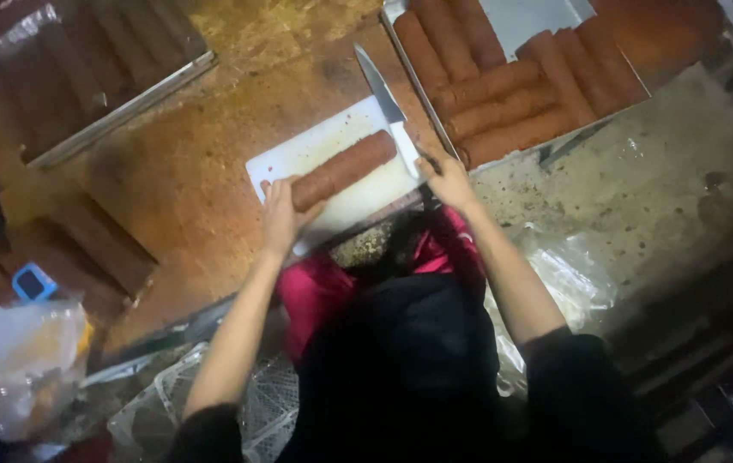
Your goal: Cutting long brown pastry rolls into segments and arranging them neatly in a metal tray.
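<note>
A long brown sausage-like roll (345,169) lies across a white cutting board (306,150) on a worn brown worktop. My left hand (281,214) rests on the roll's near end, fingers around it. My right hand (446,178) grips the white handle of a large knife (386,105), whose blade points away from me just beyond the roll's far end, not touching it.
A metal tray (555,141) at the upper right holds several more brown rolls. Another tray with dark rolls (83,77) sits at the upper left. Plastic bags (19,360) and a small blue object (33,282) lie at the left; a white crate (169,403) stands below.
</note>
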